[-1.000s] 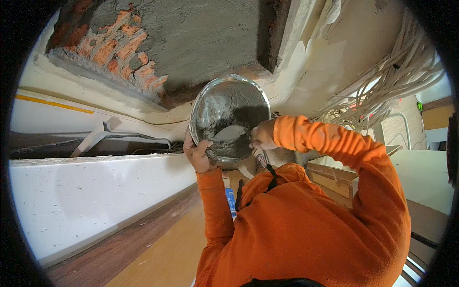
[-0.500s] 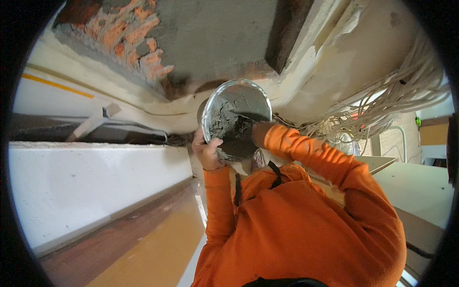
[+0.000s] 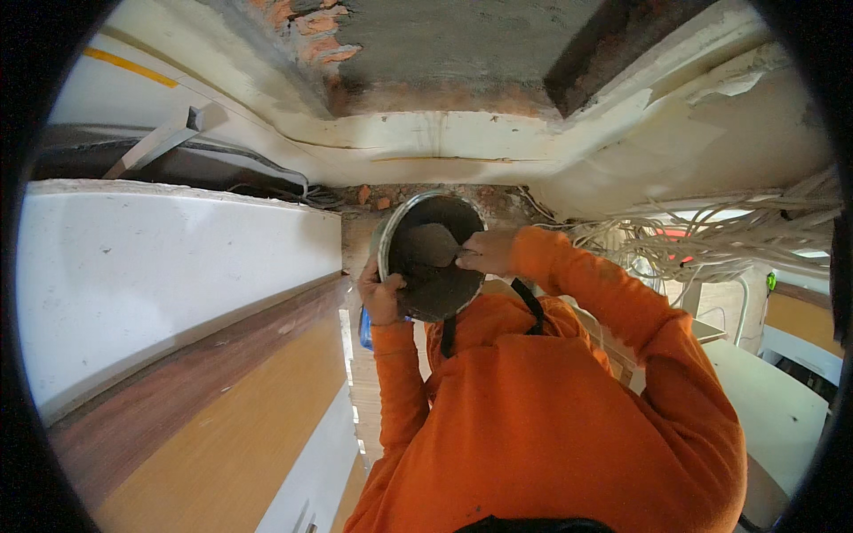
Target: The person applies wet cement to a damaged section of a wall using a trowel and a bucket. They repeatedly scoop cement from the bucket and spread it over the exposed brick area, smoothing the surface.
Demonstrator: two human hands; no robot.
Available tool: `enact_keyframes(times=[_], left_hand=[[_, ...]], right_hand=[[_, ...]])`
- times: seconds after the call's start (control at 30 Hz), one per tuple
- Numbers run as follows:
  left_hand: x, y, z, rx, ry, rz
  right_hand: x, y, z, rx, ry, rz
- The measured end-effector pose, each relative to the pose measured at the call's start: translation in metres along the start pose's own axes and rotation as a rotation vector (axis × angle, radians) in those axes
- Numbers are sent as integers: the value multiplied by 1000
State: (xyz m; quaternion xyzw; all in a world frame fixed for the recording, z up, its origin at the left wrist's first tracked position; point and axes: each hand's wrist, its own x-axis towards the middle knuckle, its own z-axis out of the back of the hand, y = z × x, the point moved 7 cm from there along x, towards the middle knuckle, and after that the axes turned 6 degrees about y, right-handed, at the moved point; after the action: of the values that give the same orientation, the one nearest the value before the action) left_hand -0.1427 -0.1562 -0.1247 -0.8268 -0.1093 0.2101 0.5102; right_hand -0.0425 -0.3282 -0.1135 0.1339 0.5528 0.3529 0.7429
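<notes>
A round metal bucket [image 3: 386, 244] is held tilted in front of my chest, its mouth facing up toward me. My left hand [image 3: 382, 298] grips its left rim, the thumb over the edge and the fingers around the outside. Wet grey mortar [image 3: 442, 293] lies inside, along the lower part. My right hand [image 3: 489, 251] is closed at the bucket's right rim on the handle of a trowel [image 3: 429, 244]. The trowel's broad, mortar-coloured blade points left inside the bucket. Most of the handle is hidden by my fingers.
Ahead is a wall recess with grey render [image 3: 444, 44] and exposed brick [image 3: 324, 34]. A white panel [image 3: 178, 275] stands at left, with a metal bracket [image 3: 160, 142] behind it. Bundled pale cables [image 3: 702, 235] hang at right, above a light-green board [image 3: 769, 404].
The trowel blade, hard to make out before, now shows plainly inside the bucket. My view has shifted, so the wall recess sits higher and rubble shows beyond the bucket.
</notes>
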Motion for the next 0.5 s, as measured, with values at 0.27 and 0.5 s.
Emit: enact_keyframes(times=[0.27,0.5], left_hand=[[6,12,13,36,29,71],[26,19,-4,25,83,77]], right_hand=[[54,-38,-44,-253,113,-50],[12,-24,13,-478,-134,-207]])
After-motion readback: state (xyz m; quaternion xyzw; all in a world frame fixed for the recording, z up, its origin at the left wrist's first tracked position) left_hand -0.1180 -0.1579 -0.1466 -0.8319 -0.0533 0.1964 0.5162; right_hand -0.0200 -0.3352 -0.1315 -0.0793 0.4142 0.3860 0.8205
